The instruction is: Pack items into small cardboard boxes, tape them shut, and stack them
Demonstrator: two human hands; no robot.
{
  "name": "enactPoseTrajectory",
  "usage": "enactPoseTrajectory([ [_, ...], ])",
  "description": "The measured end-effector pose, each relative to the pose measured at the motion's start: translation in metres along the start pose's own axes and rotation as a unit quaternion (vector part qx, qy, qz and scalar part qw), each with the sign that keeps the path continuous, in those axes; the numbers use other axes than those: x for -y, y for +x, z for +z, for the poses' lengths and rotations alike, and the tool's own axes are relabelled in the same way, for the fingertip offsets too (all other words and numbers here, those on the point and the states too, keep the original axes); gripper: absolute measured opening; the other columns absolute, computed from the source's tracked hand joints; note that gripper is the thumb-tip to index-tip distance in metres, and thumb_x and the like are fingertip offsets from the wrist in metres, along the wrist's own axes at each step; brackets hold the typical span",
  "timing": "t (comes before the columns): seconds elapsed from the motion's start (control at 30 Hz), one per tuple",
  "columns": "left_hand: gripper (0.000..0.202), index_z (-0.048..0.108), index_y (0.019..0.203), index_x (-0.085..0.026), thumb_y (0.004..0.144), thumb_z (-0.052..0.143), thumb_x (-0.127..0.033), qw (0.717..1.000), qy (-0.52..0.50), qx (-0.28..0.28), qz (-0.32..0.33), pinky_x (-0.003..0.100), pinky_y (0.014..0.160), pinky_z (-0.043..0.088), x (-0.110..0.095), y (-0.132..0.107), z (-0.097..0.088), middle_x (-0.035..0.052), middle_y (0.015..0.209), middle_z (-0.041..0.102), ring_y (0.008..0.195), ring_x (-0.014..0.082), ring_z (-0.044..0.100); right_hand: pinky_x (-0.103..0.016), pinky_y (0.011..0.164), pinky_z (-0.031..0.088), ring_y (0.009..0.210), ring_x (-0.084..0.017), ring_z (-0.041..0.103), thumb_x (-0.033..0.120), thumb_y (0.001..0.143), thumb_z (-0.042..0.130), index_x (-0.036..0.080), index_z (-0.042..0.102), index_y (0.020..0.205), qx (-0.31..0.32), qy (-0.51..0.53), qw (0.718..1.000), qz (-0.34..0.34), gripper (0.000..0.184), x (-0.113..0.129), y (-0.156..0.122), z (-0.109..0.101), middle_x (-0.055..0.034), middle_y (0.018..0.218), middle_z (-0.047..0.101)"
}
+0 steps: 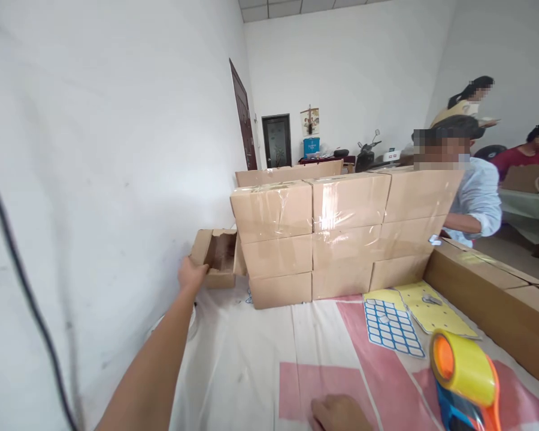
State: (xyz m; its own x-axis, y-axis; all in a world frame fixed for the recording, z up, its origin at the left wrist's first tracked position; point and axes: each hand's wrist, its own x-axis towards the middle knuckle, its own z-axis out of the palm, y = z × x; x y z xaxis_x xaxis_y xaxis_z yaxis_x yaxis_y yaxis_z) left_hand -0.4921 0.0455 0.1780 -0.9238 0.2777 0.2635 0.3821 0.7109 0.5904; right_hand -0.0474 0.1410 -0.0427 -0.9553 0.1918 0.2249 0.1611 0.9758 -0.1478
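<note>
My left hand (pixel 192 272) is stretched out far to the left, its fingers closed on the near left edge of a small open-topped cardboard box (pixel 221 280). The box stands beside the wall, left of a stack of taped cardboard boxes (pixel 281 257), and its inside is partly visible. Low in the view, my right hand (pixel 341 413) rests at the pink and white tablecloth (pixel 233 371) with its fingers curled in; nothing shows in them. To its right stands a tape dispenser (pixel 458 401) with a roll of yellow tape (pixel 474 368).
Blue-bordered label sheets (pixel 393 326) and a yellow sheet (pixel 440 308) lie before the stack. A long row of cardboard boxes (pixel 489 293) bounds the right side. A person in a light blue shirt (pixel 483 191) sits behind it. The white wall (pixel 94 179) is close on the left.
</note>
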Motion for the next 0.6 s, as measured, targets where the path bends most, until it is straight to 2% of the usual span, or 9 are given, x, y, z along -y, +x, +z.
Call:
enactPoseTrajectory([
  [0.07, 0.062, 0.05, 0.129, -0.01, 0.077, 0.07, -0.037, 0.999, 0.035, -0.02, 0.0, 0.049, 0.087, 0.049, 0.009, -0.021, -0.044, 0.0237, 0.117, 0.065, 0.112, 0.0428, 0.062, -0.03, 0.053, 0.033, 0.058, -0.021, 0.066, 0.022, 0.091, 0.048, 0.021, 0.06, 0.079, -0.017, -0.023, 0.999, 0.015, 0.016, 0.015, -0.002, -0.017, -0.0048, 0.069, 0.071],
  [0.17, 0.06, 0.051, 0.126, -0.018, 0.071, 0.071, -0.035, 0.997, 0.07, -0.006, 0.035, 0.045, 0.089, 0.047, 0.017, -0.063, -0.099, 0.018, 0.117, 0.067, 0.113, 0.0414, 0.061, -0.032, 0.065, 0.045, 0.072, -0.023, 0.069, 0.024, 0.097, 0.039, 0.02, 0.06, 0.086, -0.01, 0.061, 0.998, 0.024, 0.024, 0.024, -0.001, -0.045, -0.007, 0.08, 0.072],
  [0.23, 0.059, 0.052, 0.122, -0.021, 0.069, 0.071, -0.038, 0.995, 0.08, 0.02, 0.049, 0.043, 0.087, 0.048, 0.022, -0.101, -0.12, 0.0151, 0.116, 0.069, 0.112, 0.0398, 0.062, -0.035, 0.077, 0.051, 0.088, -0.024, 0.069, 0.023, 0.095, 0.042, 0.018, 0.061, 0.099, -0.02, 0.136, 0.99, 0.019, 0.02, 0.023, 0.001, -0.059, -0.0099, 0.095, 0.071],
  [0.27, 0.057, 0.053, 0.12, -0.021, 0.069, 0.071, -0.041, 0.995, 0.08, 0.038, 0.048, 0.043, 0.085, 0.049, 0.025, -0.122, -0.125, 0.0148, 0.114, 0.069, 0.109, 0.0394, 0.063, -0.038, 0.086, 0.052, 0.101, -0.026, 0.067, 0.024, 0.092, 0.047, 0.017, 0.06, 0.111, -0.037, 0.175, 0.984, 0.017, 0.024, 0.021, 0.002, -0.064, -0.013, 0.107, 0.07],
  [0.3, 0.055, 0.055, 0.117, -0.02, 0.069, 0.07, -0.043, 0.994, 0.077, 0.059, 0.047, 0.043, 0.083, 0.05, 0.028, -0.144, -0.128, 0.0148, 0.112, 0.07, 0.107, 0.0387, 0.064, -0.043, 0.097, 0.05, 0.115, -0.029, 0.063, 0.025, 0.089, 0.052, 0.014, 0.055, 0.125, -0.061, 0.208, 0.976, 0.018, 0.038, 0.019, 0.003, -0.068, -0.0174, 0.123, 0.065],
  [0.37, 0.052, 0.058, 0.112, -0.02, 0.069, 0.069, -0.046, 0.99, 0.058, 0.115, 0.051, 0.041, 0.081, 0.052, 0.034, -0.186, -0.126, 0.0126, 0.108, 0.071, 0.102, 0.0358, 0.066, -0.053, 0.115, 0.038, 0.141, -0.034, 0.044, 0.032, 0.082, 0.064, 0.011, 0.036, 0.148, -0.104, 0.268, 0.957, 0.041, 0.075, 0.012, 0.002, -0.076, -0.0246, 0.149, 0.045],
  [0.47, 0.052, 0.061, 0.112, -0.022, 0.066, 0.072, -0.045, 0.964, -0.008, 0.236, 0.123, 0.037, 0.087, 0.053, 0.03, -0.236, -0.116, 0.0062, 0.112, 0.071, 0.105, 0.0309, 0.066, -0.053, 0.125, 0.024, 0.154, -0.036, 0.023, 0.039, 0.072, 0.078, 0.011, 0.013, 0.16, -0.082, 0.328, 0.939, 0.067, 0.113, 0.001, -0.01, -0.094, -0.0258, 0.164, 0.022],
  [0.53, 0.056, 0.062, 0.113, -0.021, 0.063, 0.075, -0.042, 0.931, -0.062, 0.312, 0.179, 0.039, 0.095, 0.051, 0.017, -0.256, -0.104, 0.0059, 0.115, 0.071, 0.109, 0.0324, 0.064, -0.048, 0.127, 0.019, 0.156, -0.036, 0.018, 0.04, 0.067, 0.084, 0.012, 0.011, 0.161, -0.038, 0.343, 0.938, 0.02, 0.122, -0.005, -0.025, -0.108, -0.0247, 0.166, 0.019],
  [0.6, 0.06, 0.064, 0.113, -0.019, 0.06, 0.079, -0.042, 0.902, -0.105, 0.363, 0.208, 0.043, 0.1, 0.048, -0.004, -0.264, -0.088, 0.0075, 0.115, 0.071, 0.112, 0.0352, 0.062, -0.044, 0.125, 0.022, 0.154, -0.035, 0.024, 0.043, 0.066, 0.085, 0.015, 0.015, 0.162, -0.015, 0.368, 0.928, -0.045, 0.122, -0.01, -0.04, -0.117, -0.0233, 0.165, 0.026],
])
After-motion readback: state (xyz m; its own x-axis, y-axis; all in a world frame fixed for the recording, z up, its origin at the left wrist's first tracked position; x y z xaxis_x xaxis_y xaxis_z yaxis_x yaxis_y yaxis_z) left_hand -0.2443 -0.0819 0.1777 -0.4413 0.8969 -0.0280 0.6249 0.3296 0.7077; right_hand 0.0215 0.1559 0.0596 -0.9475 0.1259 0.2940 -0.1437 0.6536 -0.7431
